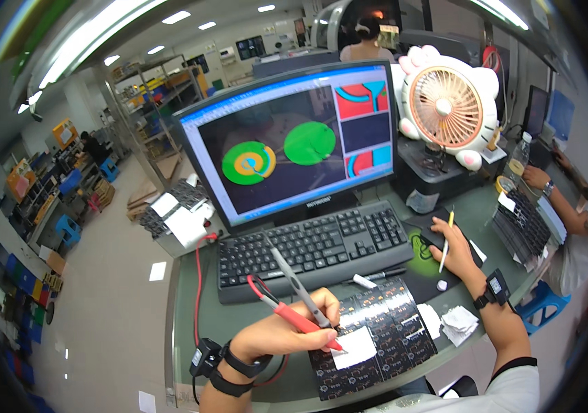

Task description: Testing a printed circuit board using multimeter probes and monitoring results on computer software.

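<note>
My left hand [292, 329] is closed around a red test probe [302, 323] and a slim grey pen-like tool [292, 277]. The probe's tip points down at a small white paper [354, 350] lying on a black circuit board panel [404, 323]. A red cable leads off the probe's back end. My right hand [453, 249] rests over a dark mouse [473, 256] on a black and green mouse pad [419, 256], with a thin white and yellow pen [446, 241] between its fingers. Both wrists wear black straps with small boxes.
A keyboard [314, 248] and a monitor [287, 144] with green discs on screen stand behind the board. Farther right are a cat-shaped fan [445, 107], stacked dark boards [522, 221] and another person's arm [561, 206]. Crumpled paper [459, 323] lies near the board's right side.
</note>
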A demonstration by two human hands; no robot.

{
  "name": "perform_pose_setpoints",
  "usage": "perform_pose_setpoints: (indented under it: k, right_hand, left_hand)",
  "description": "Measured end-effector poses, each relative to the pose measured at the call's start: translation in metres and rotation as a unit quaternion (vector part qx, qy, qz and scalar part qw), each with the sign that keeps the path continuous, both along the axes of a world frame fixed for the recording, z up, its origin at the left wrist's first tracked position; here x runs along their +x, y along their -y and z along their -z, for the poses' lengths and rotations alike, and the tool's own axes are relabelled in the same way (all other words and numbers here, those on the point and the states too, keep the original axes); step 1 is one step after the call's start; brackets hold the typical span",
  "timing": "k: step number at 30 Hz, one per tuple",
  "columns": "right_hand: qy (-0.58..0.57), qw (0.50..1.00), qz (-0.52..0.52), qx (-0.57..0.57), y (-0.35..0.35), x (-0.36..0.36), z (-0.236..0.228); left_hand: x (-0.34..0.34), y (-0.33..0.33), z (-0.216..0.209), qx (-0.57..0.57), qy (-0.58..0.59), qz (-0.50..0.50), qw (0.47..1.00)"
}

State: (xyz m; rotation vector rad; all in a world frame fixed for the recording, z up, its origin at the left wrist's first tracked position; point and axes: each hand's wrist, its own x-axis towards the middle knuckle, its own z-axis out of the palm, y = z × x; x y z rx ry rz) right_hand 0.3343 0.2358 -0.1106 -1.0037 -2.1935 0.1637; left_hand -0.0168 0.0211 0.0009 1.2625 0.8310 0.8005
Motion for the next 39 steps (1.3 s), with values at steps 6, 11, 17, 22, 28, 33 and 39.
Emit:
perform_pose_setpoints:
  k: [6,11,17,22,28,33,39]
  right_hand:
    - [0.001,1.000,-0.018,-0.008,0.0042,-0.0002,-0.0043]
    - [0.006,1.000,-0.013,0.009,0.0013,-0.0035,-0.0031]
    - [0.009,1.000,-0.009,0.011,0.0004,-0.0052,-0.0036]
    - [0.006,1.000,-0.010,0.007,0.0016,-0.0058,-0.0040]
    - [0.013,1.000,-0.010,0.017,0.0013,-0.0027,-0.0022]
    - [0.016,1.000,-0.009,0.006,0.0011,-0.0028,-0.0017]
    - [0.003,1.000,-0.007,-0.004,0.0024,-0.0047,-0.0035]
  left_hand:
    - [0.0001,-0.0030,0.0037,0.011,-0.030,0.018,0.999]
    - [-0.0032,-0.0048,0.0065,0.019,-0.031,0.021,0.999]
    - [-0.0049,-0.0073,0.0083,0.024,-0.023,0.029,0.999]
    - [-0.0038,-0.0065,0.0048,0.013,-0.022,0.033,0.999]
    - [-0.0015,-0.0049,0.0045,0.019,-0.023,0.027,0.999]
    - [-0.0003,-0.0039,0.0043,0.017,-0.002,0.025,1.000]
    - [-0.0012,-0.0050,0.0047,0.020,-0.014,0.026,0.999]
